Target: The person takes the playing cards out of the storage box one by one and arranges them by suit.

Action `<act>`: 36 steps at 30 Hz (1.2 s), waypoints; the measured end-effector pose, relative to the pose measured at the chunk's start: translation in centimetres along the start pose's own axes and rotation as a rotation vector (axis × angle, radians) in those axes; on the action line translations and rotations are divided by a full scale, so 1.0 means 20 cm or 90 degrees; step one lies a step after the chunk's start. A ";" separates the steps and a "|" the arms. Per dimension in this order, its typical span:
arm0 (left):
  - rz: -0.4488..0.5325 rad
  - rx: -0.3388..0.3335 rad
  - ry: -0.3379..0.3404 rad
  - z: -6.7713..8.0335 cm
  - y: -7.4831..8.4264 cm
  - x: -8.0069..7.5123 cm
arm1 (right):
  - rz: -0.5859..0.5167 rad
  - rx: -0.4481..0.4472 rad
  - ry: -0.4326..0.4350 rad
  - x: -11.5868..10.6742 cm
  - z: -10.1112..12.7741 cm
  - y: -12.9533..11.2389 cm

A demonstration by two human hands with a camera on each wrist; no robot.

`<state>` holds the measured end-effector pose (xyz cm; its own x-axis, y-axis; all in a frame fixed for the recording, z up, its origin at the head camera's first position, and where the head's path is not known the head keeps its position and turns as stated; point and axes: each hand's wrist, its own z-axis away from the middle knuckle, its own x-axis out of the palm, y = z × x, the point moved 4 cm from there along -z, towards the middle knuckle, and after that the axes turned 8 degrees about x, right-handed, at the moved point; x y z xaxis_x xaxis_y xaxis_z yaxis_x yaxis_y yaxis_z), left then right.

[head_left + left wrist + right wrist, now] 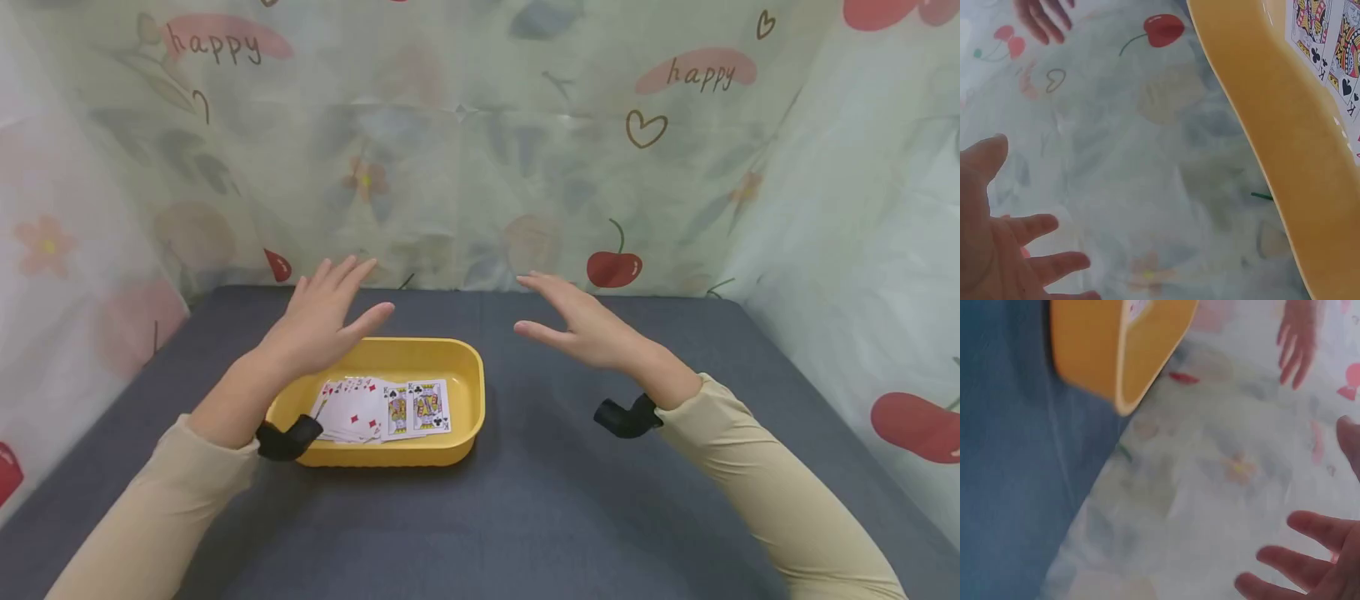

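A yellow tray [468, 392] stands on the dark table, left of the middle. Playing cards [363, 412] lie fanned face up inside it, with two black kings at the right end of the fan. Over the tray's left part hovers my left hand [318, 321], fingers and thumb spread, holding nothing; it hides the tray's back left corner. My right hand [588, 325] is raised above the table to the right of the tray, its fingers extended and thumb apart, also holding nothing. In the left wrist view the king cards [1310, 31] show beside the tray's wall [1260, 112].
A dark grey cloth [540, 517] covers the table. Pale curtains [465, 167] printed with cherries, flowers and hearts hang behind and on both sides. Each wrist carries a small black camera mount [626, 417] below the hand.
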<state>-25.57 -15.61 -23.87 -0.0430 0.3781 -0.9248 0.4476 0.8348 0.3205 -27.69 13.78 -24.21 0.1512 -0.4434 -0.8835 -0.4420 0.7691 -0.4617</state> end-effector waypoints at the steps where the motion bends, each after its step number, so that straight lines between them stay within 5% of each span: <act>1: 0.012 -0.001 -0.005 0.02 -0.01 0.00 | -0.008 -0.007 -0.007 0.01 -0.01 -0.02; 11: 0.122 -0.033 -0.040 0.19 -0.21 0.02 | -0.119 -0.063 -0.074 0.14 -0.13 -0.14; 20: 0.143 -0.068 -0.024 0.27 -0.40 0.14 | -0.187 -0.055 -0.147 0.29 -0.27 -0.20; 28: 0.165 -0.086 0.001 0.31 -0.50 0.29 | -0.168 -0.069 -0.200 0.41 -0.36 -0.31; 36: 0.182 -0.112 0.021 0.32 -0.55 0.36 | -0.152 -0.040 -0.269 0.53 -0.44 -0.35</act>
<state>-25.07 -24.59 -35.29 0.0323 0.6173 -0.7861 0.2848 0.7482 0.5992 -30.73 -0.38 -29.65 0.5941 -0.3686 -0.7150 -0.4021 0.6337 -0.6608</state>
